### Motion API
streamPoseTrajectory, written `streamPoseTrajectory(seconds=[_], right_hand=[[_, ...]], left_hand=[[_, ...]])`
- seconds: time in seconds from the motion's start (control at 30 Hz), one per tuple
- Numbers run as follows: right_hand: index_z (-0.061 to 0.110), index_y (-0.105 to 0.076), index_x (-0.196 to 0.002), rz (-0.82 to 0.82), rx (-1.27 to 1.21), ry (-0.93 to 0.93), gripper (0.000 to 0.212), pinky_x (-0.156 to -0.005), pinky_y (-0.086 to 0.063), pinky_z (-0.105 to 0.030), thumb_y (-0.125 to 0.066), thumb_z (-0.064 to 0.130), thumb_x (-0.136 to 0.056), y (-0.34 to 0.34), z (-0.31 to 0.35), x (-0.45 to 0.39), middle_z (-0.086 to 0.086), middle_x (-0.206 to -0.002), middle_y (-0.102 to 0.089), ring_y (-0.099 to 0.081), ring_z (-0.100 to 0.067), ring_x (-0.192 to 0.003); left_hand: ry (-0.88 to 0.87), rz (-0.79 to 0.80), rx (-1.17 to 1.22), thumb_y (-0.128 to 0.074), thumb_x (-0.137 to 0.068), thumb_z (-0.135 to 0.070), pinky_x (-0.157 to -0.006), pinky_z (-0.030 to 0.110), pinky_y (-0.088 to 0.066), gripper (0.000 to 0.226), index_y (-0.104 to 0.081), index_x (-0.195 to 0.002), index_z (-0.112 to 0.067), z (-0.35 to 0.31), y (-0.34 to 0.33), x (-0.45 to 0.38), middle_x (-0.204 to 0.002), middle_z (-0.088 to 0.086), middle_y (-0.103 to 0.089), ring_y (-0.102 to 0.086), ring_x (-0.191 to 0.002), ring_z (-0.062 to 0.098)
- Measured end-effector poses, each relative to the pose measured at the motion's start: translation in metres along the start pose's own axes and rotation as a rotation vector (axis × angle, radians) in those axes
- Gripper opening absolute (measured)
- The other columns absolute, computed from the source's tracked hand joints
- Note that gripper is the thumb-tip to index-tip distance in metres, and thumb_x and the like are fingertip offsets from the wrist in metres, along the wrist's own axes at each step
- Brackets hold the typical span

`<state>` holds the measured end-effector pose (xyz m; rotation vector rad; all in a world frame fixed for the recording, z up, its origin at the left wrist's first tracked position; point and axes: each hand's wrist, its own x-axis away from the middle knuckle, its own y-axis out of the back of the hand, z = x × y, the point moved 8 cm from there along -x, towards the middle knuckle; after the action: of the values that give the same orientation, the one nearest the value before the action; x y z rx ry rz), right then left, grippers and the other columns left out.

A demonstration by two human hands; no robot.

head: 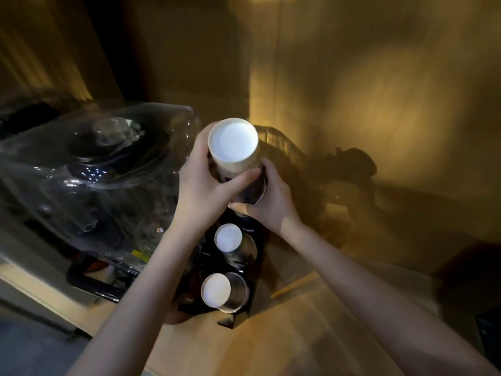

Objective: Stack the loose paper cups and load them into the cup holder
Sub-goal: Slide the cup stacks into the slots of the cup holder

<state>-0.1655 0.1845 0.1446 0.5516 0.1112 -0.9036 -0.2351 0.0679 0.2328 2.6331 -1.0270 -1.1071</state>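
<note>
A stack of white paper cups stands upright, open end towards me, in the far tube of the black cup holder. My left hand wraps the stack from the left, thumb across its front. My right hand grips the metal tube just below the stack, on its right side. Two nearer tubes each hold cups: the middle cups and the near cups, beside shiny metal sleeves.
A large clear plastic water jug lies on the left, close to my left arm. The holder stands on a wooden counter against a tan wall. Dark objects and shadows sit in the far right corner.
</note>
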Motion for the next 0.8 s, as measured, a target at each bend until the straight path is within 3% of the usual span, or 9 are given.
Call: streamPoseTrajectory(seconds=[0.07,0.2,0.3,0.4,0.5,0.67,0.8], right_hand=[[0.026,-0.037,-0.129,-0.01,-0.018,-0.011,0.088,-0.101,-0.046,-0.044,-0.087,0.025,-0.056,-0.009,-0.007,-0.009,0.0,-0.132,-0.055,-0.051,-0.019,-0.123],[0.022,-0.034,-0.135,0.021,-0.014,-0.051,0.09,-0.106,-0.042,-0.038,-0.085,0.02,-0.061,-0.022,-0.025,-0.015,-0.004,-0.137,-0.049,-0.045,-0.019,-0.128],[0.023,-0.033,-0.134,0.016,-0.006,-0.067,0.09,-0.105,-0.043,-0.04,-0.085,0.026,-0.061,-0.026,-0.038,-0.016,-0.002,-0.136,-0.049,-0.046,-0.017,-0.127],[0.019,-0.032,-0.135,0.009,0.049,-0.091,0.089,-0.104,-0.042,-0.035,-0.084,0.025,-0.063,-0.027,-0.054,-0.017,-0.004,-0.136,-0.049,-0.046,-0.019,-0.127],[0.016,-0.031,-0.137,0.034,0.11,-0.113,0.089,-0.106,-0.04,-0.037,-0.081,0.026,-0.065,-0.028,-0.068,-0.016,-0.006,-0.14,-0.045,-0.042,-0.021,-0.13],[0.025,-0.041,-0.13,0.095,0.14,-0.207,0.079,-0.098,-0.047,-0.04,-0.078,0.045,-0.063,-0.039,-0.093,-0.019,-0.002,-0.132,-0.051,-0.049,-0.019,-0.123],[0.013,-0.047,-0.127,0.13,0.186,-0.269,0.07,-0.097,-0.045,-0.038,-0.076,0.039,-0.068,-0.04,-0.108,-0.019,-0.011,-0.131,-0.048,-0.049,-0.026,-0.121]], left_hand=[[0.016,0.026,-0.026,-0.077,-0.063,-0.039,-0.097,0.029,-0.046,0.074,-0.042,-0.126,-0.026,0.007,0.0,-0.006,-0.114,-0.033,-0.049,-0.048,-0.11,-0.011],[0.079,0.016,-0.081,-0.075,-0.062,-0.04,-0.088,0.002,-0.036,0.075,-0.04,-0.128,-0.03,0.028,-0.001,-0.006,-0.111,-0.029,-0.049,-0.043,-0.101,-0.024],[0.096,0.068,-0.114,-0.075,-0.062,-0.039,-0.083,-0.004,-0.033,0.07,-0.043,-0.124,-0.029,0.037,-0.01,-0.009,-0.109,-0.023,-0.051,-0.046,-0.099,-0.019],[0.11,0.126,-0.145,-0.074,-0.061,-0.038,-0.083,0.001,-0.034,0.069,-0.045,-0.122,-0.024,0.046,-0.023,-0.01,-0.11,-0.016,-0.054,-0.048,-0.1,-0.007],[0.156,0.154,-0.197,-0.078,-0.066,-0.033,-0.087,0.016,-0.034,0.068,-0.045,-0.124,-0.021,0.06,-0.032,-0.008,-0.118,-0.004,-0.057,-0.05,-0.112,0.011],[0.203,0.206,-0.319,-0.078,-0.067,-0.026,-0.085,0.012,-0.026,0.07,-0.046,-0.129,-0.017,0.086,-0.051,-0.01,-0.13,0.006,-0.049,-0.047,-0.119,0.02],[0.257,0.305,-0.362,-0.076,-0.07,-0.023,-0.096,0.027,-0.035,0.073,-0.042,-0.133,-0.011,0.111,-0.075,-0.003,-0.132,0.012,-0.048,-0.047,-0.121,0.026]])
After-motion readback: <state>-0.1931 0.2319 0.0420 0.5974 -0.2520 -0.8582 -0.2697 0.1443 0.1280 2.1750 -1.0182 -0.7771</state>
